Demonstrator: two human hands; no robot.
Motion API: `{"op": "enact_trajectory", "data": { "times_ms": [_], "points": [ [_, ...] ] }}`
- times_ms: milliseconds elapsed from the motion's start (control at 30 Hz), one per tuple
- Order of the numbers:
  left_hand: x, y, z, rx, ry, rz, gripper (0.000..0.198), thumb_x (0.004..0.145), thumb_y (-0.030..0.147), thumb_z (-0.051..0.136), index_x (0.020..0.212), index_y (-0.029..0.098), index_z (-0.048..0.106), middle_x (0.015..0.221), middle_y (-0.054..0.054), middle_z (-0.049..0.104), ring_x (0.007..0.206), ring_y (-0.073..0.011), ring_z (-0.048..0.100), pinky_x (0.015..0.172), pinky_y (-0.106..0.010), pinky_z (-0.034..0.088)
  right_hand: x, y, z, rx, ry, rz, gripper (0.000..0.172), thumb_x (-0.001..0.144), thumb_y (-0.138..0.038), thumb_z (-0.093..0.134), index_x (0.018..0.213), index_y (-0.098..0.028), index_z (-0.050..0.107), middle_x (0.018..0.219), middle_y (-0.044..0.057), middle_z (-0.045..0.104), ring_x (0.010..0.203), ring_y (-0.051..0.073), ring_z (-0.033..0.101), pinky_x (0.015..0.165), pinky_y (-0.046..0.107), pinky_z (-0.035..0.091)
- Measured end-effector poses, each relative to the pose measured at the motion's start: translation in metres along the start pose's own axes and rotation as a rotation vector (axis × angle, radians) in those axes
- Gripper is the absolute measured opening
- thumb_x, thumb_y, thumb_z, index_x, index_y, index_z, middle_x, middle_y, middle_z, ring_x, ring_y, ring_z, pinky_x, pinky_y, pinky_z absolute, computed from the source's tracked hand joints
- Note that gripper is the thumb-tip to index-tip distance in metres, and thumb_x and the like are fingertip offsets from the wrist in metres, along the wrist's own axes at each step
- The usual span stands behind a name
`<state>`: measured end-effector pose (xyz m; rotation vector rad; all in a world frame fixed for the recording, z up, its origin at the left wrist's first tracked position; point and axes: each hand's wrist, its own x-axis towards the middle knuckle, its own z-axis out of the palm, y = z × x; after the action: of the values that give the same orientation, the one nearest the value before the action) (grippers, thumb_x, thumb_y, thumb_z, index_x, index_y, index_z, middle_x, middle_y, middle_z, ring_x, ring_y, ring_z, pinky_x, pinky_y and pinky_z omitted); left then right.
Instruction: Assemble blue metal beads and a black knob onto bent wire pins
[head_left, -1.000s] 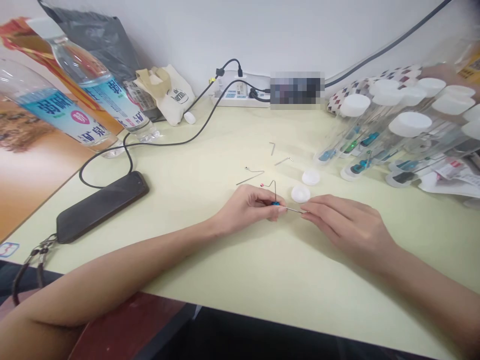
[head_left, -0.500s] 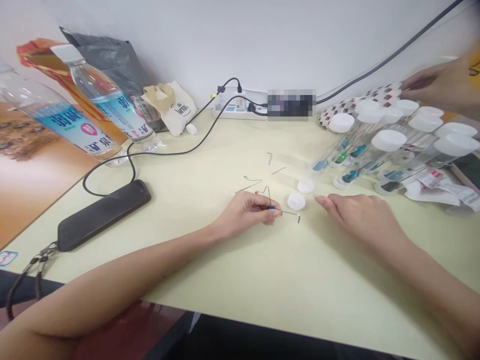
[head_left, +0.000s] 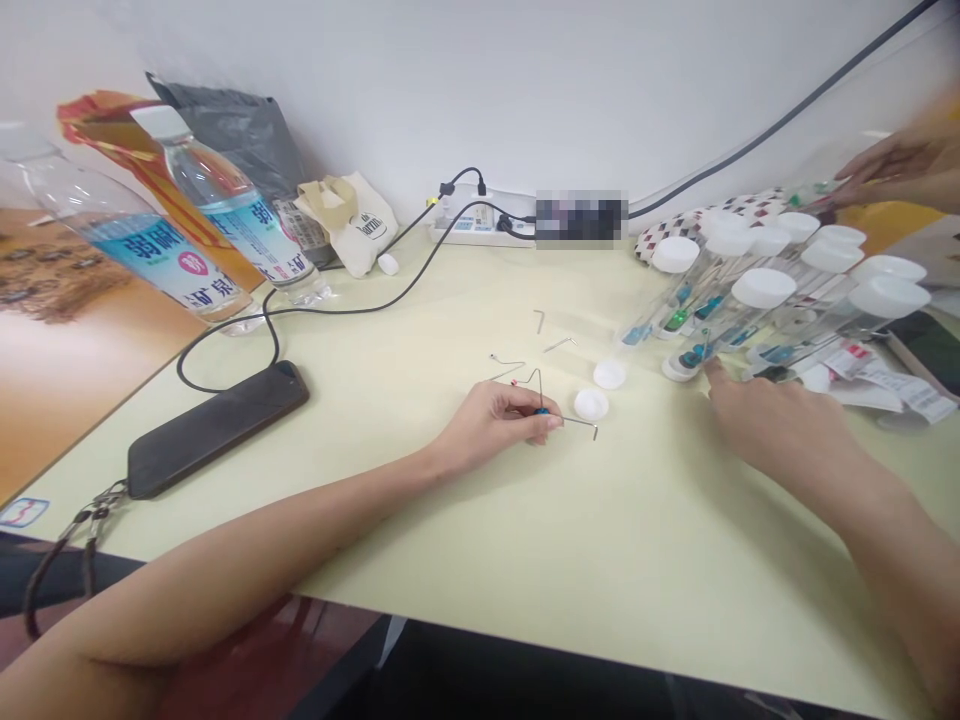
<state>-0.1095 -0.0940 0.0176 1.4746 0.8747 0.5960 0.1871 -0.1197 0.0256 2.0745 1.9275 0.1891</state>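
My left hand (head_left: 510, 415) is closed in a pinch around a thin bent metal wire piece (head_left: 577, 423) with a small blue part (head_left: 541, 411) on it. One end of the wire rises above my fingers; the other sticks out right, ending in a hook. My right hand (head_left: 787, 425) is apart from it, its thumb stretched toward the base of a clear capped tube (head_left: 709, 335) with blue pieces inside. The fingertips are partly hidden, and I cannot tell whether they touch the tube. Two white round caps (head_left: 609, 375) lie between my hands.
Several clear tubes with white lids (head_left: 832, 250) stand at the right. Small hex keys (head_left: 539, 320) and another bent wire (head_left: 508, 362) lie mid-table. A phone (head_left: 217, 430), a black cable (head_left: 360, 308) and water bottles (head_left: 247, 215) occupy the left. Another person's hand (head_left: 892, 170) is at far right.
My right hand has moved right and slightly up, to beside the tubes, its thumb and fingers further apart. The left hand stays on the wire piece. The other person's hand has shifted.
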Motion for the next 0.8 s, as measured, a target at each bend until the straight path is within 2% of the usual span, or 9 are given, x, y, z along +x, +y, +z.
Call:
{"op": "enact_trajectory", "data": {
  "times_ms": [100,267,467,567,700,800],
  "points": [
    [0.0,-0.001,0.0,-0.004,0.009,-0.008,0.024,0.078,0.033,0.067,0.084,0.01,0.071,0.075,-0.005,0.065,0.07,-0.0098,0.059,0.073,-0.025,0.052,0.007,0.0,-0.004,0.005,-0.072,0.054,0.052,0.084,-0.011,0.035,0.136,-0.008,0.042,0.082,0.024,0.068,0.077,0.041,0.068,0.056,0.045,0.047],
    [0.001,-0.001,0.0,-0.01,0.014,-0.006,0.024,0.077,0.033,0.067,0.086,0.011,0.071,0.074,-0.004,0.064,0.069,-0.0086,0.059,0.072,-0.023,0.052,0.01,0.002,-0.01,0.014,-0.147,0.072,0.04,0.089,-0.016,0.03,0.125,-0.013,0.047,0.089,0.02,0.068,0.085,0.038,0.067,0.063,0.045,0.05],
    [0.002,-0.001,-0.001,-0.02,0.034,-0.002,0.021,0.077,0.03,0.068,0.083,0.01,0.071,0.075,-0.004,0.064,0.069,-0.0078,0.059,0.071,-0.021,0.053,-0.001,-0.005,-0.021,-0.01,-0.183,0.073,0.035,0.084,-0.006,0.028,0.108,-0.008,0.053,0.09,0.022,0.065,0.089,0.041,0.065,0.065,0.046,0.048],
    [0.002,-0.002,-0.002,-0.016,0.04,0.002,0.022,0.077,0.03,0.068,0.085,0.01,0.071,0.076,-0.004,0.065,0.068,-0.0078,0.059,0.072,-0.022,0.053,-0.002,-0.006,-0.019,-0.006,-0.192,0.086,0.039,0.084,-0.006,0.029,0.117,-0.007,0.05,0.092,0.023,0.065,0.091,0.042,0.064,0.066,0.046,0.047],
    [0.002,-0.002,-0.002,-0.02,0.042,-0.002,0.022,0.077,0.031,0.068,0.085,0.01,0.072,0.077,-0.004,0.065,0.069,-0.0079,0.06,0.072,-0.022,0.054,0.004,-0.004,-0.015,0.014,-0.205,0.121,0.055,0.088,-0.01,0.03,0.143,-0.01,0.026,0.099,0.023,0.065,0.096,0.04,0.064,0.069,0.046,0.047],
    [0.002,-0.001,-0.001,-0.01,0.05,0.007,0.021,0.076,0.03,0.068,0.083,0.01,0.072,0.077,-0.004,0.065,0.069,-0.0082,0.06,0.072,-0.022,0.054,0.009,-0.002,-0.015,0.021,-0.22,0.126,0.052,0.09,-0.013,0.026,0.142,-0.015,0.03,0.096,0.022,0.066,0.094,0.039,0.065,0.069,0.044,0.046]
  ]
}}
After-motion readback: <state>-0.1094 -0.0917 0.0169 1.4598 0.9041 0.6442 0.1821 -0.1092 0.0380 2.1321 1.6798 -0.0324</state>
